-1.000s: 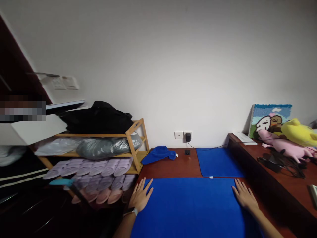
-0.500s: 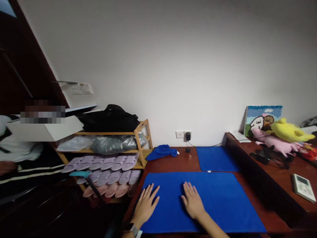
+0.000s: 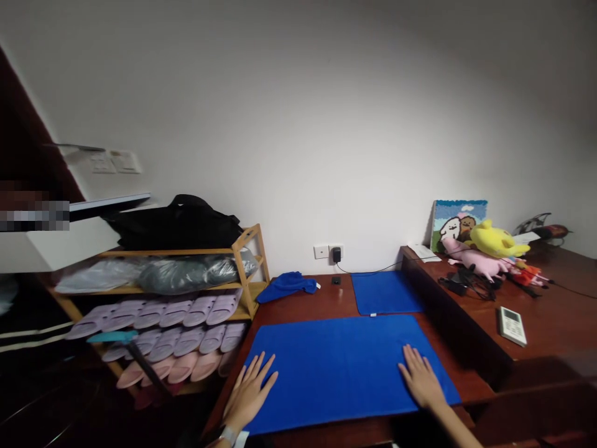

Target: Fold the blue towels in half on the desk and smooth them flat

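Note:
A large blue cloth (image 3: pixel 336 367) lies spread out on the dark red-brown table (image 3: pixel 336 302). My left hand (image 3: pixel 249 392) rests at its left edge, palm down with the fingers apart, and a watch is on that wrist. Toward the cloth's right side, my right hand (image 3: pixel 421 378) lies flat with fingers stretched out. Neither hand holds anything. Behind the large cloth are a smaller flat blue cloth (image 3: pixel 387 292) and a crumpled blue cloth (image 3: pixel 286 287).
On the left a wooden shoe rack (image 3: pixel 252 267) carries slippers (image 3: pixel 200 310) and a black bag (image 3: pixel 175 224). The raised right surface holds plush toys (image 3: pixel 497 239), a white remote (image 3: pixel 512 325) and a black cable. A plugged-in adapter (image 3: pixel 336 254) sits on the wall.
My right hand has slid rightward across the large cloth, away from my left hand. The left hand stays near the left edge. The view has turned to the right.

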Demonstrator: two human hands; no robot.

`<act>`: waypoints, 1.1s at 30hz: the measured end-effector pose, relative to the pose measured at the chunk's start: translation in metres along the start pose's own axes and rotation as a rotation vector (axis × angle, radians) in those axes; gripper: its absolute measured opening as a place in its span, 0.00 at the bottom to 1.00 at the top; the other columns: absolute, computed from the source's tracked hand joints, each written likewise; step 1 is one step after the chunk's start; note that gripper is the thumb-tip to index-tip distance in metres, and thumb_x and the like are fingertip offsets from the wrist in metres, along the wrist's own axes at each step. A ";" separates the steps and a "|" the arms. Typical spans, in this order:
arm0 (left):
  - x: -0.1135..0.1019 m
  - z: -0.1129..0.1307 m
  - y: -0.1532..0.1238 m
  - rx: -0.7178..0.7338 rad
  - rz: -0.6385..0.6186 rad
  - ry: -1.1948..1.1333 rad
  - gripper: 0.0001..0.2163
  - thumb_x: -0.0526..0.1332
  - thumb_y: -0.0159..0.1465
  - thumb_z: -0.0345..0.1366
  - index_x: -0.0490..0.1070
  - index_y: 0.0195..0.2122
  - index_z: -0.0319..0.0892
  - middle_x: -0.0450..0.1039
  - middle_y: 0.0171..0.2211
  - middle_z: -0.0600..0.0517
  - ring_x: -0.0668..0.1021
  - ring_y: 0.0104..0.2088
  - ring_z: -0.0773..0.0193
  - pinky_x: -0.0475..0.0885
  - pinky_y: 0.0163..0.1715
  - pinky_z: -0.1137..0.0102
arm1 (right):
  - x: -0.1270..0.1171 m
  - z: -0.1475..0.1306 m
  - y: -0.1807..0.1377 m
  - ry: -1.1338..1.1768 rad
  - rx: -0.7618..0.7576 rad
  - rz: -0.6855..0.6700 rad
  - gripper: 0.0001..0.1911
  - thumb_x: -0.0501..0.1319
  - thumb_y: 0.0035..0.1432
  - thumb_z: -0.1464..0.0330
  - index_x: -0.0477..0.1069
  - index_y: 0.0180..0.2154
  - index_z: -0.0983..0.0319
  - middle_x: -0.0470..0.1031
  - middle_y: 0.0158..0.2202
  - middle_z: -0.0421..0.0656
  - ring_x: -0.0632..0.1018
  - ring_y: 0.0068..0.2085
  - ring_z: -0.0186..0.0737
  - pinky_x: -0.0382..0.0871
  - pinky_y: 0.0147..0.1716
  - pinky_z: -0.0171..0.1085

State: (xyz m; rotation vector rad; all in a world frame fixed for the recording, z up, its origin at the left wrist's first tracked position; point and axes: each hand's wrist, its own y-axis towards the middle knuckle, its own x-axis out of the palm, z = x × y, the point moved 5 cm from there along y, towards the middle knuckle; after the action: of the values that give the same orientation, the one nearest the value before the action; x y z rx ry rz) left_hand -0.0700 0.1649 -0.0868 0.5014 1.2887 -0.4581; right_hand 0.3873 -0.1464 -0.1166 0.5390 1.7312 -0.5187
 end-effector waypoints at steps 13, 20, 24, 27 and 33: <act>-0.034 -0.035 -0.046 -0.095 0.232 -0.295 0.26 0.43 0.74 0.50 0.71 0.62 0.46 0.68 0.66 0.48 0.68 0.67 0.57 0.61 0.68 0.57 | 0.043 0.136 -0.004 -0.234 -0.146 0.075 0.36 0.41 0.62 0.56 0.66 0.66 0.58 0.53 0.73 0.45 0.52 0.73 0.54 0.46 0.69 0.60; -0.017 -0.017 -0.107 0.191 0.124 0.064 0.28 0.49 0.74 0.47 0.43 0.73 0.57 0.53 0.73 0.52 0.62 0.70 0.56 0.62 0.68 0.55 | 0.046 0.138 -0.001 -0.262 -0.098 0.032 0.36 0.45 0.59 0.57 0.64 0.66 0.52 0.52 0.73 0.42 0.50 0.73 0.55 0.45 0.69 0.61; -0.016 -0.020 -0.103 0.156 0.123 0.092 0.28 0.49 0.74 0.49 0.43 0.73 0.58 0.52 0.73 0.54 0.62 0.70 0.56 0.61 0.68 0.55 | 0.032 0.106 0.005 -0.171 0.023 0.058 0.36 0.41 0.63 0.54 0.62 0.68 0.57 0.52 0.73 0.45 0.52 0.73 0.56 0.46 0.69 0.61; -0.015 -0.024 -0.095 0.118 0.026 0.059 0.27 0.47 0.74 0.51 0.45 0.72 0.58 0.51 0.73 0.56 0.60 0.71 0.56 0.57 0.70 0.55 | 0.014 0.072 0.022 -0.091 0.085 0.123 0.41 0.36 0.65 0.50 0.54 0.71 0.64 0.48 0.74 0.46 0.50 0.74 0.52 0.45 0.70 0.56; -0.018 -0.035 -0.067 -0.037 -0.025 0.054 0.26 0.45 0.72 0.54 0.57 0.70 0.58 0.58 0.71 0.57 0.63 0.70 0.56 0.59 0.69 0.54 | -0.018 0.037 0.086 0.019 0.029 0.080 0.39 0.38 0.66 0.50 0.52 0.71 0.63 0.50 0.74 0.45 0.50 0.74 0.48 0.43 0.71 0.52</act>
State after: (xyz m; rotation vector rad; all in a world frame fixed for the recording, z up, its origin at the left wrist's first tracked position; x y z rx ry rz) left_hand -0.1405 0.1326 -0.0830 0.4698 1.3546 -0.4433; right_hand 0.4709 -0.1020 -0.1115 0.6330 1.7154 -0.4834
